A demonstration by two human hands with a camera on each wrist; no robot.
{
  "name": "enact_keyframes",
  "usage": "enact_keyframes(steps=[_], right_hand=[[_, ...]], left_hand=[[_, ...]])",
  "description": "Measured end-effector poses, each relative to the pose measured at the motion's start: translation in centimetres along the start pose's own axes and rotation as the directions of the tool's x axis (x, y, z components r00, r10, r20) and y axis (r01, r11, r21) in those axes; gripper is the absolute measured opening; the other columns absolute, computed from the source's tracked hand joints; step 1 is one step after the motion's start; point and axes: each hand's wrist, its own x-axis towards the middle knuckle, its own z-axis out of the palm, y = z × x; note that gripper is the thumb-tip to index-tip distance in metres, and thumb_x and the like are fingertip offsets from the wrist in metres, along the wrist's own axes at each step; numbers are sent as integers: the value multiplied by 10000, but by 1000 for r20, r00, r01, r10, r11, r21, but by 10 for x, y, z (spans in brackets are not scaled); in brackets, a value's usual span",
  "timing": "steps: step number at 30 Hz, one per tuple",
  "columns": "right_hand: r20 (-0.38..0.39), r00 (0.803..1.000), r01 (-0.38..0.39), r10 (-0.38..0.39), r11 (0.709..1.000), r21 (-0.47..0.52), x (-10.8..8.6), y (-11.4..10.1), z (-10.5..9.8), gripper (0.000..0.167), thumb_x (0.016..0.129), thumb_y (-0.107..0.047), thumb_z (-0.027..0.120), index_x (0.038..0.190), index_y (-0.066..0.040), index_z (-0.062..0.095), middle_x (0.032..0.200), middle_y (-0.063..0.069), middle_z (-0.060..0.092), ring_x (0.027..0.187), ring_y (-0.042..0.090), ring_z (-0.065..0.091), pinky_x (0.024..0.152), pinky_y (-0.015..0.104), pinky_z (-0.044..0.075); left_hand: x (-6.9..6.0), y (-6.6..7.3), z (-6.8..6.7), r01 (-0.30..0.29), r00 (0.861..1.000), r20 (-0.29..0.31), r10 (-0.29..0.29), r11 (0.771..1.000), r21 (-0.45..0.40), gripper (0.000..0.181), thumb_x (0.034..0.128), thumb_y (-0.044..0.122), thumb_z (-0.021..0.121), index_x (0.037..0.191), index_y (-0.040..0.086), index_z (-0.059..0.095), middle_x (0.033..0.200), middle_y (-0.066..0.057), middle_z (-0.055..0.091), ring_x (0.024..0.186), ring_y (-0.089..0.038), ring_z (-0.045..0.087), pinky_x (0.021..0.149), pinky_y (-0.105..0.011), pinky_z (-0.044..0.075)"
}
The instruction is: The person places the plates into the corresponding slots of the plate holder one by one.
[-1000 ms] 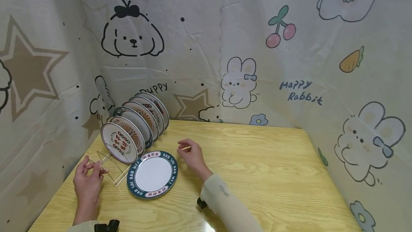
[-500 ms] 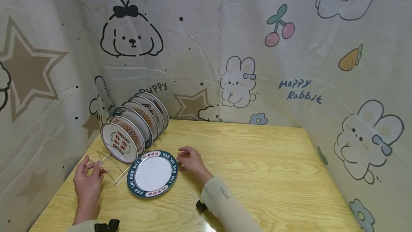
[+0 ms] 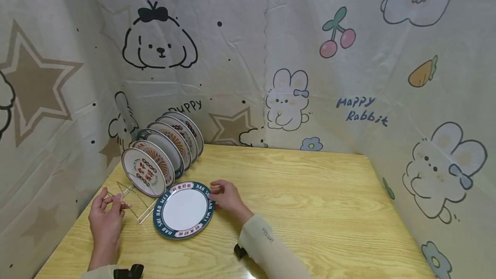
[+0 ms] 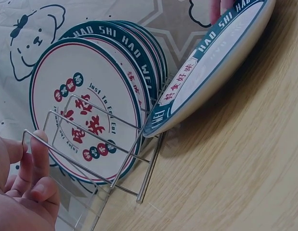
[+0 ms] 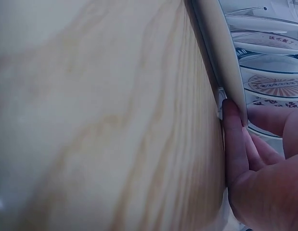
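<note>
A round plate with a dark green lettered rim and white centre (image 3: 184, 210) lies on the table, its left edge against the wire dish rack (image 4: 145, 185). My right hand (image 3: 228, 199) pinches the plate's right rim; in the right wrist view the thumb is over the edge and fingers (image 5: 234, 139) are underneath. At the rack's near end, my left hand (image 3: 104, 218) holds a wire loop between thumb and fingertips. Several patterned plates stand on edge in the rack, the nearest a white plate with red lettering (image 4: 91, 115).
The wooden table (image 3: 302, 210) stretches to the right of the plate. A printed cloth (image 3: 232, 55) hangs behind and along both sides, close to the rack on the left.
My right hand has come left and slightly down to the plate's rim and now grips it. The left hand stays on the rack, and the plate has barely moved.
</note>
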Motion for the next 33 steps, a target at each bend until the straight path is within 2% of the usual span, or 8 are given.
enact_keyframes(steps=[6, 11, 17, 21, 27, 33], right_hand=[[-2, 1000, 24, -24, 1000, 2, -1, -1, 1, 434, 912, 49, 744, 1330, -14, 643, 1100, 99, 729, 837, 139, 672, 651, 305, 612], [-4, 1000, 12, -12, 1000, 8, 1, 0, 0, 408, 906, 59, 746, 1296, -31, 667, 1064, 76, 727, 814, 142, 666, 641, 299, 610], [13, 1000, -19, 19, 999, 39, 2, 0, -3, 377, 915, 65, 733, 1270, -53, 691, 1069, 79, 695, 858, 168, 654, 655, 315, 618], [54, 998, -45, 43, 998, 51, 0, -1, -7, 383, 931, 82, 691, 1291, -48, 687, 1073, 94, 645, 875, 189, 627, 669, 322, 622], [157, 986, -75, 63, 995, 68, -4, -1, -17, 450, 938, 103, 629, 1359, -56, 622, 1097, 118, 573, 840, 207, 611, 608, 277, 588], [182, 981, -84, 60, 989, 124, -5, 3, -30, 465, 944, 108, 615, 1362, -96, 601, 1167, 130, 586, 878, 223, 630, 630, 300, 603]], left_hand=[[0, 1, 0, -3, 1000, -2, 3, 1000, 26, 644, 1060, 254, 591, 1629, 157, 308, 1070, 58, 526, 681, 42, 636, 616, -120, 481], [1, 1, -1, 1, 1000, 7, -1, 999, 38, 646, 1061, 276, 588, 1632, 178, 303, 1079, 67, 528, 695, 44, 640, 641, -119, 493], [1, 0, -1, 6, 1000, 6, -6, 999, 46, 646, 1058, 281, 594, 1631, 184, 310, 1079, 73, 531, 708, 47, 644, 648, -118, 493], [0, 0, -2, 1, 1000, -3, -1, 999, 55, 643, 1058, 270, 598, 1629, 176, 316, 1067, 87, 540, 698, 52, 642, 639, -108, 490], [1, 0, -3, -17, 1000, 7, 17, 999, 48, 654, 1058, 252, 598, 1631, 137, 305, 1060, 82, 540, 670, 57, 640, 624, -104, 478], [-1, 1, -1, -15, 1000, 22, 14, 999, 33, 651, 1062, 242, 589, 1633, 129, 296, 1057, 70, 530, 677, 50, 639, 643, -101, 481]])
